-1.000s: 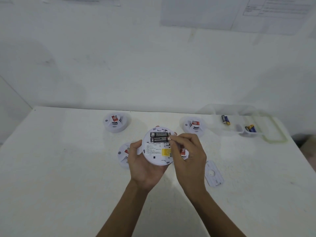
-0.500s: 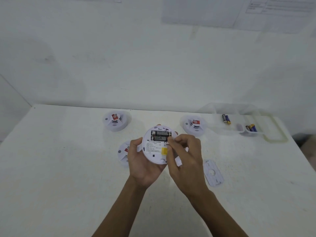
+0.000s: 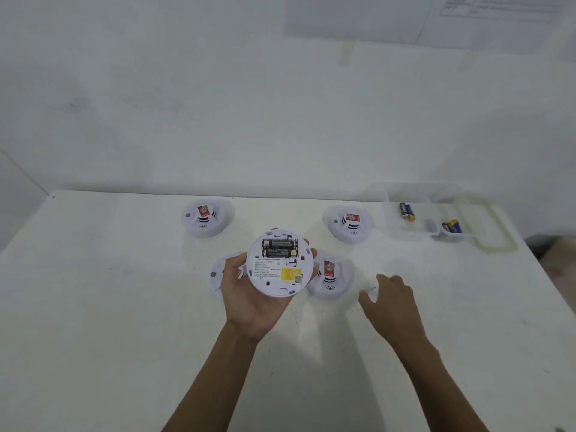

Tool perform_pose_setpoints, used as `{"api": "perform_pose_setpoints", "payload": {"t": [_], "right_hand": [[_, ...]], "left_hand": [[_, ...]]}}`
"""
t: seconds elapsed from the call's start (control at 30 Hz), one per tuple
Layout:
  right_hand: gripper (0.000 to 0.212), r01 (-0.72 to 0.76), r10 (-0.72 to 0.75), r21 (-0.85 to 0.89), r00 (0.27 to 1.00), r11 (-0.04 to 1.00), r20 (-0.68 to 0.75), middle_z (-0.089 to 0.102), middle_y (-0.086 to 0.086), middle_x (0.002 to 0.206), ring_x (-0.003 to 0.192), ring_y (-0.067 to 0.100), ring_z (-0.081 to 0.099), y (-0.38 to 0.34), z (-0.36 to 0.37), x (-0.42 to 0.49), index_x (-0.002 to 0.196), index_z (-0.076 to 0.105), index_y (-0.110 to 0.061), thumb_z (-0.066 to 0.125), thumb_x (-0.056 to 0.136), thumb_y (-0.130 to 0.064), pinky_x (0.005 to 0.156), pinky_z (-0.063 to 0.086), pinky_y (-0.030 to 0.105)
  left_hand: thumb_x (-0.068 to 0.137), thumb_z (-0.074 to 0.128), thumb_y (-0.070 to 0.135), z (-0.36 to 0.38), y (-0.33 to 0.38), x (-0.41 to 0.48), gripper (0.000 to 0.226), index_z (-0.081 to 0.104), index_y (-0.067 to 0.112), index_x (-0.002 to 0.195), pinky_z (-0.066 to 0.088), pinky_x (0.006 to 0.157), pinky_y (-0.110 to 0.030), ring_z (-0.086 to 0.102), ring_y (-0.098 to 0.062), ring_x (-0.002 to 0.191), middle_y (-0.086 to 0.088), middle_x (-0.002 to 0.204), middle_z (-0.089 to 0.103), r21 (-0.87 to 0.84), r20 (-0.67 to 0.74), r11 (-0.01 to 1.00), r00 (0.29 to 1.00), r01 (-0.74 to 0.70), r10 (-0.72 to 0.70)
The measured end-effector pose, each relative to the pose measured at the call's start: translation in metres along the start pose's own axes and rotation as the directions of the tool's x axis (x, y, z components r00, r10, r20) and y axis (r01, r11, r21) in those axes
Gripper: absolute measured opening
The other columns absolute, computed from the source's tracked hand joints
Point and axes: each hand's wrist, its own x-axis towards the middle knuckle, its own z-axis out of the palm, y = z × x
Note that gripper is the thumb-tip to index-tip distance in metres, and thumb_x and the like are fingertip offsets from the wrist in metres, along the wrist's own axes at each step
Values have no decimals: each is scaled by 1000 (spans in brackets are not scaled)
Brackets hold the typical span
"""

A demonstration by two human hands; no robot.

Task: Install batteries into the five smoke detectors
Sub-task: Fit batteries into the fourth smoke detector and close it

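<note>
**Left hand** [image 3: 249, 294]: palm up, fingers [image 3: 313, 252] clamped round the rim of a detector [image 3: 280, 285]. The thumb lies on the left edge and the fingertips show past the far and right edges. The detector is raised off the desk [image 3: 109, 307] with its back tilted toward the camera.

**Detector:** round, smooth white plastic. An open bay near the top holds two black cells [image 3: 278, 244] lying parallel. Below the bay are lines of fine print, too small to read. A square yellow label [image 3: 290, 273] sits lower right.

**Right hand** [image 3: 391, 302]: palm down, low over the desk, blurred. The fingers are bent downward; cannot tell whether they grip anything.

**Other detectors:** domed, face up on the desk, each with a red sticker.
- rear-left unit [image 3: 205, 218]
- rear-right unit [image 3: 350, 222]
- front-right unit [image 3: 330, 275]
- front-left unit [image 3: 216, 272], partly behind the left hand

**Tray** [image 3: 417, 233]: clear plastic, divided, far right. Loose batteries [image 3: 406, 211] lie in two compartments.

**Wall sheets** [image 3: 498, 14]: print unreadable.
</note>
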Motion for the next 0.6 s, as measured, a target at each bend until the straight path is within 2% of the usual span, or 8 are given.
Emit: {"api": "perform_pose_setpoints", "payload": {"t": [0.07,0.17,0.27,0.33,0.4,0.47,0.53,0.6], "right_hand": [[26,-51,65,-167,995,985,80,55,11,99,93,29,49,16,12,3,93,53,-9,50,89,-34,70,29,29],[36,-66,96,-261,990,963,104,56,9,107,95,27,46,28,24,3,106,54,-12,46,86,-41,70,28,28],[47,-166,183,-170,979,971,87,49,13,114,104,31,47,22,16,0,113,48,-6,60,84,-40,80,39,33],[55,-210,217,-94,974,973,71,46,14,117,109,34,44,20,12,1,117,45,-5,69,79,-38,88,41,38],[56,-211,216,-77,974,975,65,46,13,115,109,33,43,21,8,3,116,46,-7,71,77,-38,90,40,39],[38,-156,159,-48,986,987,55,49,8,102,101,30,47,23,6,4,104,51,-9,69,80,-34,87,41,38],[20,-49,47,59,999,997,22,49,2,78,81,26,51,25,5,5,79,49,-12,65,84,-22,73,45,32],[29,3,0,179,1000,984,-16,43,-1,68,65,18,45,22,3,4,67,41,-13,63,86,-12,58,37,22]], "left_hand": [[82,45,39,1,-1,-1,60,43,12,135,2,115,-57,16,-44,141,-23,143,36,9,3,1000,1000,-1,1],[81,47,39,0,-1,-1,58,47,13,133,3,115,-58,16,-44,140,-23,145,33,15,18,1000,1000,-5,5],[82,46,40,-1,-2,-2,57,48,14,132,1,115,-58,15,-44,141,-23,148,28,20,16,1000,1000,-4,3],[82,47,40,0,-2,-2,56,50,14,131,1,115,-58,15,-44,141,-23,148,27,15,29,1000,1000,0,-1],[82,47,39,0,-2,-2,55,51,13,130,4,114,-59,17,-45,140,-23,146,32,8,43,1000,999,0,-1],[82,48,38,0,-3,-2,56,48,13,132,7,114,-59,19,-45,139,-23,143,36,-1,53,1000,999,3,-3],[80,50,38,-1,-4,-2,59,47,13,134,5,114,-59,16,-44,141,-22,142,38,3,43,1000,999,12,-12],[80,49,39,-1,-5,-2,58,47,14,133,5,114,-59,16,-44,141,-22,142,38,9,43,1000,999,17,-17]]}}
